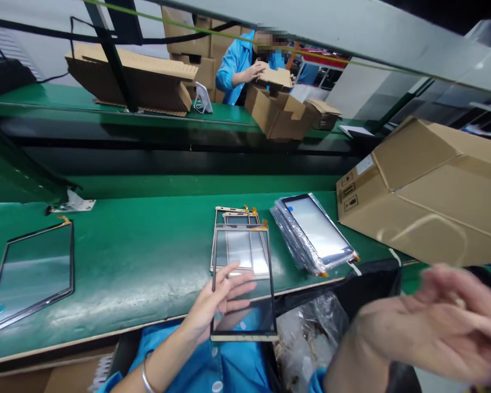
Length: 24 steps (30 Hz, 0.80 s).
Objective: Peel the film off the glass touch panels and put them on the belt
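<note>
Far left on the green bench, a lone glass panel lies flat near the front edge. At the middle of that edge the left hand grips the touch panel by its side with fingers splayed behind the glass. It's tilted over a small pile of frames and hangs partly past the edge. A sleeved stack and a big carton sit toward the right end. The right hand is a blur, fingers loose, holding nothing. Risky imo: with a one-handed grip on slick glass, it could slip, clip the pile or drop off the edge.
</note>
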Available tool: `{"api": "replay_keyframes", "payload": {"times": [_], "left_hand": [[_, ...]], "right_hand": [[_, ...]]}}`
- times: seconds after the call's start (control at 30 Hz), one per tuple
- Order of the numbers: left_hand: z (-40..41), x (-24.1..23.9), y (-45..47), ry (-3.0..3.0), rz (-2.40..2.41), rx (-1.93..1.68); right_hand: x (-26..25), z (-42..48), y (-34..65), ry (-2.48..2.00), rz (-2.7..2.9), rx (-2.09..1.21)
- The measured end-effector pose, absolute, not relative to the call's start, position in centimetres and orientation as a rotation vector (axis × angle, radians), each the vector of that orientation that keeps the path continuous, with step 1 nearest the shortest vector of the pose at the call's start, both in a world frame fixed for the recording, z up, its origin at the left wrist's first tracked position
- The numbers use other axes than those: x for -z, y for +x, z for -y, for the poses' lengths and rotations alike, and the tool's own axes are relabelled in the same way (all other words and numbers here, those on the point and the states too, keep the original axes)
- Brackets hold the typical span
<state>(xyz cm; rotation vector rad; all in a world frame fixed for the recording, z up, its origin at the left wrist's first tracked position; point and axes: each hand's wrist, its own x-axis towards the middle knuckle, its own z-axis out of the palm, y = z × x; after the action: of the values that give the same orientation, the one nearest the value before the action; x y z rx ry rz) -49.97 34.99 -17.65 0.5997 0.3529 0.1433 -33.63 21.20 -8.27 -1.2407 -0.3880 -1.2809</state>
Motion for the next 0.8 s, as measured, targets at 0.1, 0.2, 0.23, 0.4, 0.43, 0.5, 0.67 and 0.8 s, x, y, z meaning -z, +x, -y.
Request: {"api": "replay_keyframes", "payload": {"times": [0.1, 0.2, 0.23, 0.4, 0.43, 0.5, 0.67, 0.8], "left_hand": [[-36.2, 16.7, -50.0, 0.670, -0.411, -0.221], [-36.7, 16.1, -49.9, 0.702, -0.435, -0.298], [-36.6, 16.0, -49.9, 0.713, -0.444, -0.310], [-35.9, 15.6, -49.7, 0.740, -0.452, -0.343], [-35.8, 15.5, -49.8, 0.744, -0.444, -0.355], [-35.6, 15.4, -49.8, 0.761, -0.426, -0.380], [-34.8, 15.0, -49.9, 0.850, -0.416, -0.394], [-34.5, 14.9, -49.0, 0.874, -0.500, -0.480]], "right_hand": [[12.8, -18.5, -36.1, -1.690, 0.529, 0.681], [17.3, -17.1, -39.6, -1.867, 0.662, 0.059], [18.2, -17.0, -40.4, -1.863, 0.687, -0.021], [18.4, -17.3, -41.2, -1.847, 0.781, -0.043], [18.2, -17.3, -41.0, -1.853, 0.802, -0.046], [17.8, -17.4, -40.5, -1.856, 0.830, -0.065], [17.8, -17.9, -40.1, -1.883, 0.841, -0.176], [16.8, -15.6, -41.4, -1.835, 1.013, -0.321]]}}
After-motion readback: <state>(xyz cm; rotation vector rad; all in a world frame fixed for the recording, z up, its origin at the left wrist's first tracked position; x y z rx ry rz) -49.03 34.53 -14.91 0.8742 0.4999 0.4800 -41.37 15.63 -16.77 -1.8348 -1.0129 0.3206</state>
